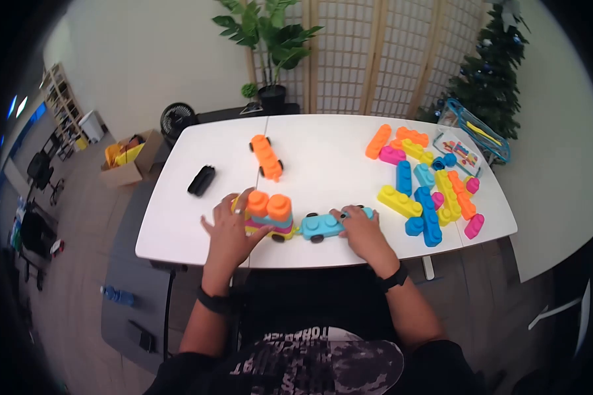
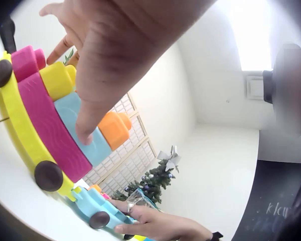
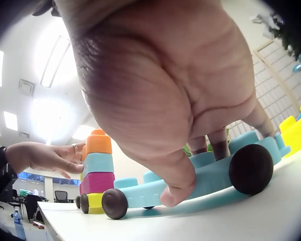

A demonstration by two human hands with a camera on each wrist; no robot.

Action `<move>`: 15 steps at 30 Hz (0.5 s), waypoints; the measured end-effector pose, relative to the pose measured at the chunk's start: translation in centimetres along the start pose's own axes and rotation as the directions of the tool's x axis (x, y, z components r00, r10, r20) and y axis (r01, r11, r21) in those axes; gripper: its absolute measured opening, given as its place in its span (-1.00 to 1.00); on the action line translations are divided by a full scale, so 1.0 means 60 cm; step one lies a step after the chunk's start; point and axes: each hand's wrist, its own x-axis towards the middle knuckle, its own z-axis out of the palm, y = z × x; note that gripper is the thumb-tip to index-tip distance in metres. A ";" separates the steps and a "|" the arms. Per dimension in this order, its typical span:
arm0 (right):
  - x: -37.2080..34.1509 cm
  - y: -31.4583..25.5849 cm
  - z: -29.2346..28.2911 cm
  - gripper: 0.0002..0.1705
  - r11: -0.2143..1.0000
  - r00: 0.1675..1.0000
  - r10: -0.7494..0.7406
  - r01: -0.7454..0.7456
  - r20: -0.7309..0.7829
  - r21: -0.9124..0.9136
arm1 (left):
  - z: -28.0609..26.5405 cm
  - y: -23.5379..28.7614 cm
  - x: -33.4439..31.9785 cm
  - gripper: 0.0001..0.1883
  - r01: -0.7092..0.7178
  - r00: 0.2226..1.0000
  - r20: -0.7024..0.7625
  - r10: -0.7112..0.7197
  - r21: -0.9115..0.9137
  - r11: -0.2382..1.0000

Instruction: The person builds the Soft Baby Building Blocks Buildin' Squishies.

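A yellow wheeled toy car (image 2: 21,138) carries a long magenta block (image 2: 50,128), with yellow, magenta and light blue blocks above. Two orange blocks (image 1: 279,207) top this stack. My left hand (image 1: 227,234) holds the stack with spread fingers, its thumb against the light blue block (image 2: 67,111). Right behind it, end to end at the hitch, stands a light blue toy car (image 1: 317,226) with dark wheels and bare studs. My right hand (image 1: 364,236) grips its far right part, thumb on the near side and fingers over the far side.
An orange toy car (image 1: 266,158) stands farther back on the white table (image 1: 323,158). A black case (image 1: 201,180) lies at the left. Several loose blocks (image 1: 429,217) crowd the right side, beside a picture card (image 1: 458,153) and a clear bag (image 1: 478,131).
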 end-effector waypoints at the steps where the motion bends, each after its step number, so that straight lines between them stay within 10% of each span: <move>1: -0.001 -0.001 -0.002 -0.28 1.000 1.000 -0.009 0.009 -0.002 0.006 | -0.013 0.005 -0.003 0.21 0.020 1.000 0.022 -0.022 0.060 0.998; 6: -0.007 0.001 0.011 -0.26 0.999 0.993 -0.041 0.044 -0.111 0.023 | -0.048 0.044 0.041 0.32 -0.341 0.908 -0.256 0.332 0.008 0.940; 15: -0.037 -0.022 -0.007 -0.13 0.996 0.998 -0.006 -0.001 -0.070 -0.089 | 0.012 0.048 0.097 -0.55 -0.404 0.907 -0.185 0.378 -0.127 0.906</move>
